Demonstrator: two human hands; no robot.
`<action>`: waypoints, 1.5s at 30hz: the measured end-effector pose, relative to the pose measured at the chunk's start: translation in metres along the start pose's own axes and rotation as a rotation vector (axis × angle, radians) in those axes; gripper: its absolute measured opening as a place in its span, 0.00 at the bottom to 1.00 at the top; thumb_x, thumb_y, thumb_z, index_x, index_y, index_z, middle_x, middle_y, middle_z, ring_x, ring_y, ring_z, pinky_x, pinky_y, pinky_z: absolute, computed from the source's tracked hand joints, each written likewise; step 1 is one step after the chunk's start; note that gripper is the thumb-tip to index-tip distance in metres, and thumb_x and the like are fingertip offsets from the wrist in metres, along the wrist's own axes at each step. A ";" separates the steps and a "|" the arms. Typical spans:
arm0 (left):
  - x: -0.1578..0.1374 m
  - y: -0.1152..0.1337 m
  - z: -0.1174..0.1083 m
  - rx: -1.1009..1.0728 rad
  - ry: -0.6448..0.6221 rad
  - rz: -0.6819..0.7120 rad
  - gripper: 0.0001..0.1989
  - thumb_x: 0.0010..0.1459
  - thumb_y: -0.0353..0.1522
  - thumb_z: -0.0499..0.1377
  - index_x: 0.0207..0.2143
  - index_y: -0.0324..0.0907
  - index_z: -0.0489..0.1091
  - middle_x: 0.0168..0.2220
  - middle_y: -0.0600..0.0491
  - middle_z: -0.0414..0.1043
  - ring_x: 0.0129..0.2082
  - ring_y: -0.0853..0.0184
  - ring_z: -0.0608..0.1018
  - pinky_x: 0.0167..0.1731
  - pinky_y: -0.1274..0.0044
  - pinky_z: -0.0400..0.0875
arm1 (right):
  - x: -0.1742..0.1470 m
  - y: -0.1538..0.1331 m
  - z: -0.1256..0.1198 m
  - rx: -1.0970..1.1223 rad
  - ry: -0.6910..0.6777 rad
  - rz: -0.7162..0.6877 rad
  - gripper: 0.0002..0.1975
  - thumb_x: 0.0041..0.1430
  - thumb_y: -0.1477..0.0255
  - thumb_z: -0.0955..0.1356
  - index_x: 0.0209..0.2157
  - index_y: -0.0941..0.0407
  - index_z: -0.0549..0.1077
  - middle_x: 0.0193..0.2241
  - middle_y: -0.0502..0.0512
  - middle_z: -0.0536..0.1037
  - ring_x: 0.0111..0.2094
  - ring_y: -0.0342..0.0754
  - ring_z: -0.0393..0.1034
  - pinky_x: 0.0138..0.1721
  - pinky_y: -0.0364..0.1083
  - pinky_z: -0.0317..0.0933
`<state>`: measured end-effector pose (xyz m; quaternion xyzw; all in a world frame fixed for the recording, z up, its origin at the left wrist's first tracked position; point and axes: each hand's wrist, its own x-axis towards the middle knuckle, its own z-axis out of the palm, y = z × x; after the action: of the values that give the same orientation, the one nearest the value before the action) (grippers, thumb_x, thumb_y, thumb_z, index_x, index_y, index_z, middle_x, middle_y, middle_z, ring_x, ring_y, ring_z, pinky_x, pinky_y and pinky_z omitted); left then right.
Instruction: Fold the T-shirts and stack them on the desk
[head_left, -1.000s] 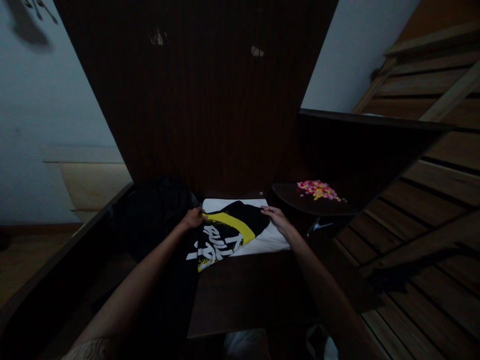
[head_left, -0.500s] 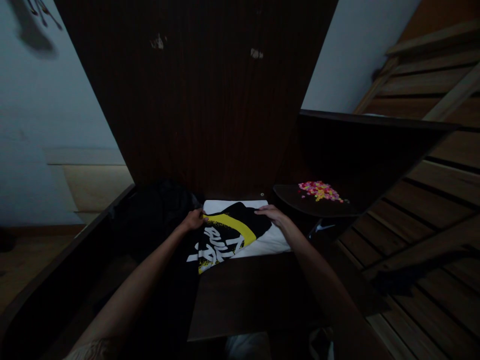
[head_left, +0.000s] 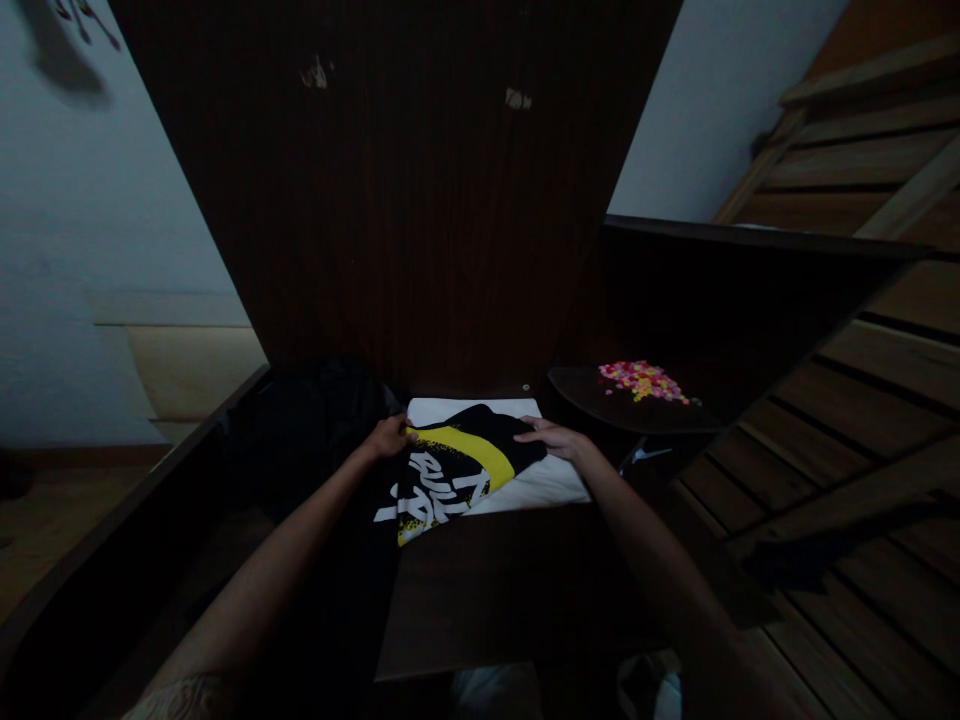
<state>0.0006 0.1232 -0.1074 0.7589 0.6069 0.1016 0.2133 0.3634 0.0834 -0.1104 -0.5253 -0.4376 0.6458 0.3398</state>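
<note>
A black garment (head_left: 480,427), probably a T-shirt, has a yellow band and white lettering. It lies partly folded over a white folded cloth (head_left: 517,495) on a dark wooden surface. At its upper left edge, my left hand (head_left: 388,437) is closed, pinching the black fabric between thumb and fingers. My right hand (head_left: 555,438) rests at the garment's right side, fingers stretched out and slightly apart on the black fabric. More dark fabric hangs off to the lower left, where dimness hides its outline.
A dark cloth heap or bag (head_left: 307,420) sits left of the garment. On a rounded shelf (head_left: 577,390) at right lies a pile of small pink, red and yellow pieces (head_left: 645,380). A tall dark wood panel (head_left: 405,200) stands behind; wooden slats (head_left: 885,370) rise at far right.
My right hand has slid slightly to the right and its fingers have spread a little. My left hand keeps its place on the garment, which lies almost as before.
</note>
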 end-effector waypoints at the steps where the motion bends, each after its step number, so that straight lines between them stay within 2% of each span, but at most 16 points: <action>1: 0.000 0.000 0.000 -0.003 0.000 0.001 0.16 0.56 0.36 0.58 0.46 0.41 0.74 0.45 0.48 0.79 0.46 0.61 0.80 0.44 0.79 0.71 | 0.000 0.001 -0.001 -0.011 -0.028 0.001 0.25 0.36 0.77 0.79 0.39 0.56 0.74 0.37 0.53 0.80 0.37 0.46 0.76 0.40 0.43 0.69; 4: 0.001 -0.002 0.001 -0.011 0.000 0.003 0.16 0.56 0.36 0.58 0.45 0.41 0.74 0.44 0.48 0.79 0.44 0.62 0.80 0.43 0.79 0.71 | 0.002 0.004 -0.002 -0.031 -0.141 -0.009 0.28 0.37 0.76 0.78 0.44 0.56 0.74 0.42 0.55 0.80 0.42 0.47 0.76 0.45 0.43 0.68; 7: 0.002 -0.003 0.002 -0.018 0.004 0.005 0.16 0.55 0.36 0.58 0.45 0.41 0.74 0.43 0.48 0.79 0.44 0.61 0.80 0.42 0.78 0.71 | 0.007 0.006 -0.001 -0.013 -0.241 -0.037 0.31 0.39 0.75 0.78 0.49 0.56 0.73 0.46 0.55 0.79 0.43 0.47 0.76 0.46 0.42 0.68; 12: 0.003 -0.004 0.003 -0.041 0.006 0.012 0.16 0.55 0.36 0.58 0.44 0.41 0.75 0.42 0.47 0.79 0.42 0.61 0.80 0.41 0.77 0.71 | 0.005 0.008 0.000 0.034 -0.321 -0.047 0.29 0.44 0.73 0.77 0.50 0.55 0.72 0.49 0.56 0.78 0.44 0.49 0.76 0.47 0.46 0.69; 19: 0.004 -0.008 0.004 -0.091 0.025 0.023 0.15 0.53 0.37 0.59 0.42 0.42 0.75 0.42 0.48 0.79 0.44 0.59 0.80 0.44 0.76 0.71 | 0.001 0.004 0.000 -0.021 -0.327 0.067 0.27 0.42 0.75 0.78 0.47 0.54 0.73 0.43 0.54 0.79 0.41 0.48 0.77 0.45 0.44 0.71; 22: 0.005 -0.010 0.006 -0.126 0.032 0.029 0.15 0.52 0.38 0.59 0.40 0.41 0.75 0.40 0.47 0.79 0.43 0.58 0.80 0.43 0.74 0.71 | 0.003 0.000 -0.001 -0.080 -0.260 0.042 0.31 0.40 0.76 0.78 0.49 0.55 0.71 0.43 0.55 0.79 0.42 0.48 0.76 0.45 0.44 0.71; 25: 0.008 -0.013 0.008 -0.173 0.040 0.036 0.14 0.50 0.37 0.60 0.38 0.41 0.75 0.38 0.48 0.79 0.42 0.57 0.79 0.43 0.73 0.70 | 0.002 -0.002 -0.002 -0.130 -0.216 0.000 0.37 0.38 0.76 0.79 0.53 0.54 0.69 0.48 0.57 0.76 0.46 0.50 0.74 0.49 0.47 0.70; 29: 0.011 -0.017 0.009 -0.265 0.032 0.059 0.14 0.48 0.40 0.61 0.34 0.41 0.74 0.35 0.48 0.78 0.40 0.57 0.79 0.40 0.73 0.71 | -0.001 0.001 0.002 -0.226 -0.277 -0.041 0.47 0.35 0.75 0.79 0.59 0.52 0.65 0.57 0.58 0.70 0.57 0.55 0.66 0.59 0.54 0.61; 32: 0.012 -0.022 0.008 -0.359 0.005 0.096 0.17 0.48 0.46 0.60 0.31 0.41 0.73 0.33 0.49 0.77 0.37 0.59 0.78 0.37 0.74 0.71 | 0.000 0.003 0.007 -0.324 -0.233 -0.084 0.51 0.30 0.75 0.80 0.60 0.51 0.65 0.61 0.59 0.65 0.63 0.58 0.57 0.64 0.54 0.52; 34: 0.013 -0.025 0.007 -0.416 -0.006 0.114 0.21 0.47 0.50 0.59 0.29 0.40 0.72 0.31 0.50 0.76 0.35 0.61 0.77 0.35 0.74 0.71 | 0.001 0.004 0.010 -0.358 -0.199 -0.087 0.52 0.29 0.75 0.80 0.61 0.51 0.64 0.63 0.59 0.63 0.64 0.58 0.54 0.65 0.54 0.50; 38: 0.015 -0.031 0.007 -0.490 0.007 0.123 0.25 0.44 0.53 0.59 0.28 0.39 0.70 0.28 0.51 0.74 0.31 0.63 0.75 0.33 0.74 0.70 | 0.001 0.005 0.008 -0.336 -0.205 -0.112 0.52 0.30 0.74 0.80 0.61 0.50 0.63 0.62 0.58 0.64 0.63 0.57 0.55 0.64 0.54 0.52; 45: 0.016 -0.032 0.010 -0.521 0.051 0.151 0.20 0.43 0.47 0.63 0.29 0.40 0.71 0.27 0.51 0.74 0.30 0.63 0.75 0.34 0.73 0.69 | 0.000 0.008 0.002 -0.329 -0.219 -0.124 0.48 0.32 0.68 0.81 0.58 0.51 0.64 0.54 0.55 0.70 0.57 0.54 0.63 0.61 0.53 0.55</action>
<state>-0.0197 0.1419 -0.1318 0.7187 0.5072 0.2887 0.3779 0.3615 0.0800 -0.1177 -0.4725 -0.6030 0.5966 0.2391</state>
